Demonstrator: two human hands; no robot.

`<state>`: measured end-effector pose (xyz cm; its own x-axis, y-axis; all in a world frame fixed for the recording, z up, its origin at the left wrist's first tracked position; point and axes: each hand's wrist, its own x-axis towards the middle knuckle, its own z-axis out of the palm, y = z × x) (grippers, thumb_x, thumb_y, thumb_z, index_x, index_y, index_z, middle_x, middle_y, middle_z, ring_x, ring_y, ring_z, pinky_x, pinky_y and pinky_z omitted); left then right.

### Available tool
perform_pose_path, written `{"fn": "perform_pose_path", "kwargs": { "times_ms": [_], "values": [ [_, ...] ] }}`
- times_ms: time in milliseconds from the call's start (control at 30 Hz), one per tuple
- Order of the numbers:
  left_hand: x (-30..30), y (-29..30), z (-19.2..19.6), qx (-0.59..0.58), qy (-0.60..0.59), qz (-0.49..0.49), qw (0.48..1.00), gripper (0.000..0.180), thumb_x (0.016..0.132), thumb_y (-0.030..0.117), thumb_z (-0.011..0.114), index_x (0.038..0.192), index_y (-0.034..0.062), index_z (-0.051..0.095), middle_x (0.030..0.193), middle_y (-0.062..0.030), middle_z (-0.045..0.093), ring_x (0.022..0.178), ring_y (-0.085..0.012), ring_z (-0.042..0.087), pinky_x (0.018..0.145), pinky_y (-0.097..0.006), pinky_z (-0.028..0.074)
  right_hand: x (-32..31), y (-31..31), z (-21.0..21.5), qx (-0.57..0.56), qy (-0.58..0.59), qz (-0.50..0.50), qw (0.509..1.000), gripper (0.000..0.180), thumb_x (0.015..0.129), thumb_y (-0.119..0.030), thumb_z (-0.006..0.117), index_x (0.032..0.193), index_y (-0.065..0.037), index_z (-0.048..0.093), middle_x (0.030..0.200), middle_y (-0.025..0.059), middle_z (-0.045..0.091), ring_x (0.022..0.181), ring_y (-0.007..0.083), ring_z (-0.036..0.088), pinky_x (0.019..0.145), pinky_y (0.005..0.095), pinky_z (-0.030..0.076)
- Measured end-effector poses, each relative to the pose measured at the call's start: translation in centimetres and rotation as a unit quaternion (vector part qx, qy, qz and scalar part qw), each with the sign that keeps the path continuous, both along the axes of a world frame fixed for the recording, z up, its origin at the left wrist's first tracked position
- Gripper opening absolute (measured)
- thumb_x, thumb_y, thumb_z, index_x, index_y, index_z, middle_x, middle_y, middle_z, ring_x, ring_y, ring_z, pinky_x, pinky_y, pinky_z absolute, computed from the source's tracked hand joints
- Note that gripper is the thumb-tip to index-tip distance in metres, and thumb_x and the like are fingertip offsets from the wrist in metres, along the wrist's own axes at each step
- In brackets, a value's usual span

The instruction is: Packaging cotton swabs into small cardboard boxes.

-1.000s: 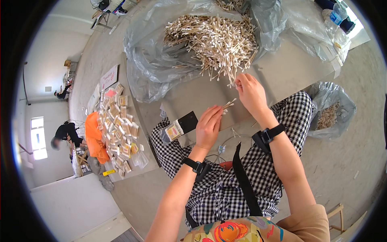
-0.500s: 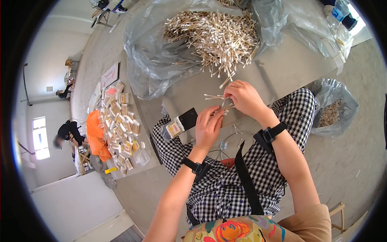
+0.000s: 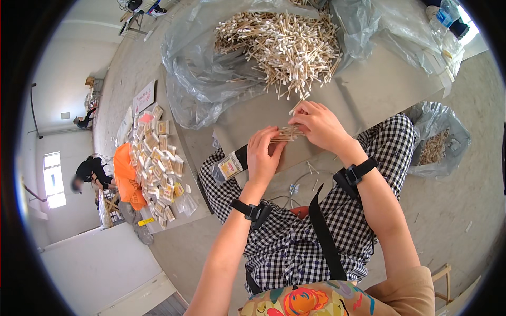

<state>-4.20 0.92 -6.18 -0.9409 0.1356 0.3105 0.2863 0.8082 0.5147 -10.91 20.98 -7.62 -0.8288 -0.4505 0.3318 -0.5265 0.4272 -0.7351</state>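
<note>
Both hands closed on a small bundle of cotton swabs (image 3: pixel 287 134) above the near edge of the table (image 3: pixel 390 89): the left hand (image 3: pixel 263 158) cupped one end, the right hand (image 3: pixel 319 126) pinched the other. The swabs were judged light, thin and easily bent; grip across the shafts mid-length. The loose swab heap (image 3: pixel 279 45) on plastic sheeting (image 3: pixel 195 79) lay beyond. A small packet (image 3: pixel 230 167) lay beside the left hand. Nothing obstructed.
</note>
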Motion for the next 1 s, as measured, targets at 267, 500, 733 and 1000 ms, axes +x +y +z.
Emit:
{"fn": "perform_pose_path", "kwargs": {
  "times_ms": [267, 500, 733, 1000],
  "values": [
    [0.4, -0.1, 0.2, -0.002, 0.013, -0.004, 1.0, 0.013, 0.079, 0.005, 0.076, 0.09, 0.0025, 0.071, 0.101, -0.0073, 0.072, 0.095, -0.027, 0.065, 0.085, -0.037, 0.051, -1.1, 1.0, 0.4, 0.063, 0.083, -0.057, 0.993, 0.009, 0.077, -0.003, 0.069, 0.081, -0.011, 0.071, 0.098, 0.0, 0.065, 0.096, 0.0216, 0.058, 0.088, 0.0339, 0.046],
    [1.1, -0.1, 0.0, 0.005, 0.009, -0.011, 1.0, 0.012, 0.079, 0.006, 0.077, 0.089, 0.0026, 0.072, 0.1, -0.0057, 0.072, 0.096, -0.0271, 0.064, 0.087, -0.038, 0.051, -1.4, 0.3, -0.2, 0.05, 0.054, -0.098, 0.992, 0.012, 0.076, -0.001, 0.063, 0.08, -0.01, 0.07, 0.086, 0.0016, 0.066, 0.096, 0.0221, 0.059, 0.087, 0.035, 0.046],
    [1.8, 1.2, -0.2, -0.074, 0.041, 0.031, 0.996, 0.029, 0.082, 0.011, 0.074, 0.11, 0.0064, 0.067, 0.128, -0.0071, 0.062, 0.115, -0.0305, 0.057, 0.101, -0.046, 0.042, 0.3, -2.1, 0.1, 0.005, 0.057, 0.025, 0.998, 0.024, 0.07, 0.002, 0.064, 0.09, -0.008, 0.073, 0.095, 0.0023, 0.068, 0.1, 0.0231, 0.06, 0.091, 0.0354, 0.046],
    [2.2, 1.9, -1.0, -0.06, -0.031, -0.021, 0.998, 0.04, 0.094, 0.006, 0.059, 0.134, 0.0042, 0.055, 0.143, -0.0113, 0.054, 0.136, -0.0303, 0.048, 0.114, -0.049, 0.037, -1.8, -0.1, -0.5, 0.064, 0.14, -0.169, 0.974, 0.025, 0.073, 0.002, 0.062, 0.094, -0.005, 0.073, 0.103, 0.002, 0.068, 0.105, 0.0219, 0.059, 0.092, 0.0347, 0.046]
  ]
}}
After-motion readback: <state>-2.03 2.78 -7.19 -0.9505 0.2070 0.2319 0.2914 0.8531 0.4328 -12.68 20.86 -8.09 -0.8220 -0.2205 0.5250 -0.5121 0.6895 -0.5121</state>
